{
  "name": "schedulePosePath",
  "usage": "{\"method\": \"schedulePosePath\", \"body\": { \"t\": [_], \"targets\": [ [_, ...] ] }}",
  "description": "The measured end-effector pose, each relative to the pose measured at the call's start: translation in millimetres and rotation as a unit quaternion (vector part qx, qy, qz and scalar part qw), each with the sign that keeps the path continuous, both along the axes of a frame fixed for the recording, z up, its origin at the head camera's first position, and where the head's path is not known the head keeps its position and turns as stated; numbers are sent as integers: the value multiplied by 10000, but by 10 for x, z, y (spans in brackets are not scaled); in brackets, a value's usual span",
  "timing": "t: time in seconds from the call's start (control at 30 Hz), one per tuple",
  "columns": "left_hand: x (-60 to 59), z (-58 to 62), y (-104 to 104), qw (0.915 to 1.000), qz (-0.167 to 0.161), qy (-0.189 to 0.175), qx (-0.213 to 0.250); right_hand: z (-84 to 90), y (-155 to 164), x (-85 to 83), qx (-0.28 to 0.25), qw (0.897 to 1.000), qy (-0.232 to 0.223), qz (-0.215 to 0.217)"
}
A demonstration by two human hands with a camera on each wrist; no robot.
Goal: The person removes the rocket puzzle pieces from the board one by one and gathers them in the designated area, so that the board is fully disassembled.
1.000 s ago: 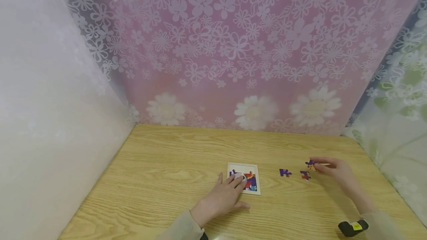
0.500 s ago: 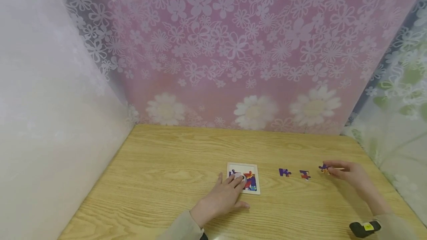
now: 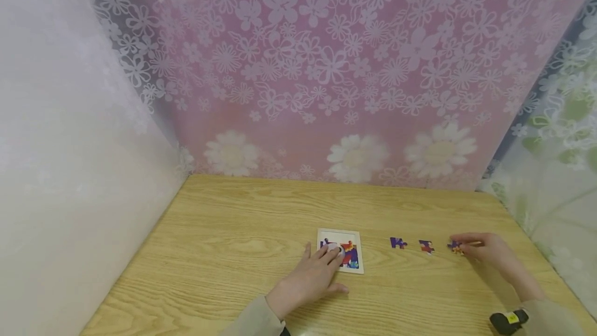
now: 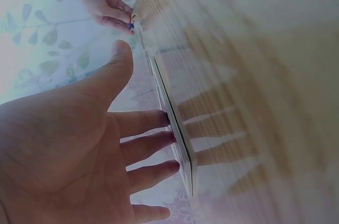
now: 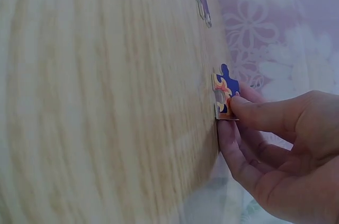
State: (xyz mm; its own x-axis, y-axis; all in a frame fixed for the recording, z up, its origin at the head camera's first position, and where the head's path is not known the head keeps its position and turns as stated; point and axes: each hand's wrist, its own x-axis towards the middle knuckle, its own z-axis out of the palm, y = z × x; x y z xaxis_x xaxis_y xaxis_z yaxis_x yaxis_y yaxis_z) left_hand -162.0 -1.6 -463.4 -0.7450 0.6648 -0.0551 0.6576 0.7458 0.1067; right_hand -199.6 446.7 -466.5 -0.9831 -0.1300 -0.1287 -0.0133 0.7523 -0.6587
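Low in the middle of the head view, the person's left hand (image 3: pixel 311 279) lies flat on the wooden table (image 3: pixel 233 237), its fingers (image 4: pixel 151 144) straight and slightly spread, the tips resting on the small white-framed puzzle board (image 3: pixel 342 249); the board's picture is partly filled with red, blue and purple. Over at the lower right of that view, the right hand (image 3: pixel 489 253) pinches a blue-and-orange puzzle piece (image 5: pixel 225 92) between thumb and fingertips, one edge of the piece touching the tabletop. Two loose pieces lie between the hands, well apart from the board: a purple piece (image 3: pixel 398 243) nearer the board and a red-and-purple piece (image 3: pixel 426 246) just beside the pinched one. A pink flower-patterned curtain (image 3: pixel 326 66) hangs behind the table.
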Motion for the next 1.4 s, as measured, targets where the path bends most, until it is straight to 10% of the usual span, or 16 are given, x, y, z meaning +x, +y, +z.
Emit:
{"method": "schedulePosePath", "body": {
  "t": [0.9, 1.4],
  "targets": [
    [-3, -23, -16, 10000, -16, 50, -9, -59, -37, -133, 667, 9965, 290, 401],
    [-52, -42, -15, 9998, -73, 116, 117, 89, -194, -115, 840, 9900, 1129, -107]
  ]
}}
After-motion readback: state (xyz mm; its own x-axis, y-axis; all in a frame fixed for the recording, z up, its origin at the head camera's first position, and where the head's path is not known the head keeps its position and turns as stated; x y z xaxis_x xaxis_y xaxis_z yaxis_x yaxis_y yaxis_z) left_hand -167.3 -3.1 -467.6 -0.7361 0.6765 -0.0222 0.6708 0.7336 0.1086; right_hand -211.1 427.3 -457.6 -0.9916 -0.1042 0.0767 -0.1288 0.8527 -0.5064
